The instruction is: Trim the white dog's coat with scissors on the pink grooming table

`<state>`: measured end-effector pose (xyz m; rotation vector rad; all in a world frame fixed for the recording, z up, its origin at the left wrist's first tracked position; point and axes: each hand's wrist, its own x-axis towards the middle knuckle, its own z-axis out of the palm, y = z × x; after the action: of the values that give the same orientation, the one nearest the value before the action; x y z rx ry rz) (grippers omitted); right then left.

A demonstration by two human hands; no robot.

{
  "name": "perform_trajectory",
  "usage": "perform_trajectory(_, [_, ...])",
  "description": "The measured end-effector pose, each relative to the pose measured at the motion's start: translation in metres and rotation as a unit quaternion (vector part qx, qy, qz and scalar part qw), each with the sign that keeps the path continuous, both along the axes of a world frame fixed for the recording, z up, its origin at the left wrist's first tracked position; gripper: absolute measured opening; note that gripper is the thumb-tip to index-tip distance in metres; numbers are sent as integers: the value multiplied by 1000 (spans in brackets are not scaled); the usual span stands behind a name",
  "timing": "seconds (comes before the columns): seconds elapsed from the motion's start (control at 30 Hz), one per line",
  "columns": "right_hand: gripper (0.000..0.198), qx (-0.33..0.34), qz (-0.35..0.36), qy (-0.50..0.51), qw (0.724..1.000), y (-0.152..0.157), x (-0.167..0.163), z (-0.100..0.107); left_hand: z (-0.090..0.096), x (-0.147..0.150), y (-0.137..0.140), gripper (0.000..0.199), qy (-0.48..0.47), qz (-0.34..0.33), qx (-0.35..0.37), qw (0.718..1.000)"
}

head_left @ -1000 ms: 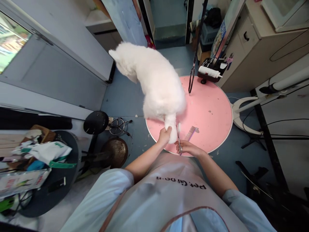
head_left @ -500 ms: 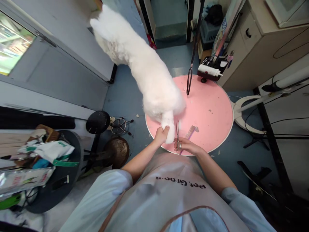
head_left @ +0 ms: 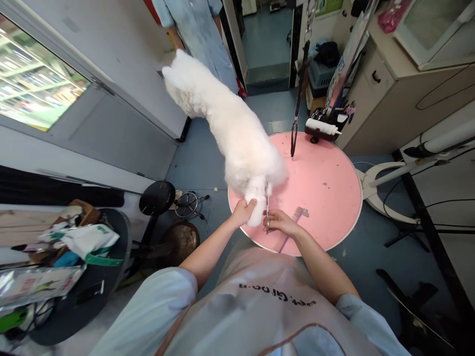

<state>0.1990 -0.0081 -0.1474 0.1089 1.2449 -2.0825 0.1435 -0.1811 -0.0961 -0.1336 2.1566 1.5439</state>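
Note:
A fluffy white dog (head_left: 241, 123) faces away from me, its rump over the pink round table (head_left: 326, 212) and its head turned toward the upper left. My left hand (head_left: 243, 212) is closed around its tail (head_left: 257, 200), with the thumb on top. In my right hand (head_left: 280, 221) is a pair of scissors (head_left: 267, 202), blades pointing away from me along the tail's right side. The blades look nearly together. Partly behind my right hand lies a comb with a purple spine (head_left: 298, 213) on the tabletop.
A black loop leash (head_left: 294, 138) hangs over the table's far side, beside a black caddy holding a white bottle (head_left: 322, 126). Another person in blue (head_left: 202, 39) stands beyond the dog. On the left are a stool (head_left: 158, 198) and a cluttered dark round table (head_left: 107, 291).
My view has tilted up, showing more of the other person. The scissors have moved closer against the tail, and their blades have come together. My left hand keeps its hold.

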Motion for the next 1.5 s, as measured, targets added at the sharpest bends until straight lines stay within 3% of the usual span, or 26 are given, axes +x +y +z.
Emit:
perform_trajectory(0.17, [39, 17, -16, 61, 998, -8, -10, 1, 6, -5, -4, 58, 5, -21, 5, 1000])
perform_trajectory(0.33, [45, 45, -39, 40, 997, -10, -11, 6, 7, -7, -8, 51, -12, -26, 26, 999])
perform_trajectory(0.47, [35, 71, -68, 117, 988, -14, -14, 5, 1, -8, -9, 48, -13, -30, 19, 999])
perform_trajectory(0.67, [36, 104, -86, 134, 982, -20, -12, -2, -18, -10, -10, 45, -18, -36, 5, 999])
perform_trajectory(0.87, [30, 243, -112, 141, 953, -19, -9, -12, -47, -15, -14, 49, 17, -68, -43, 997])
perform_trajectory(0.97, [27, 265, -106, 151, 946, -19, -7, -18, -56, -19, -14, 44, 44, -86, -37, 995])
perform_trajectory(1.13, [27, 241, -126, 138, 952, -21, -5, -20, -62, -23, -16, 46, 46, -114, -26, 992])
perform_trajectory(1.23, [31, 167, -118, 133, 970, -22, -5, -12, -59, -23, -18, 54, 31, -139, -10, 990])
perform_trajectory(1.33, [34, 94, -100, 145, 980, -21, -5, -6, -48, -20, -23, 63, 10, -166, 17, 986])
perform_trajectory(1.5, [43, 59, -101, 95, 989, -19, 12, -17, -19, -15, -34, 78, -53, -204, 32, 977])
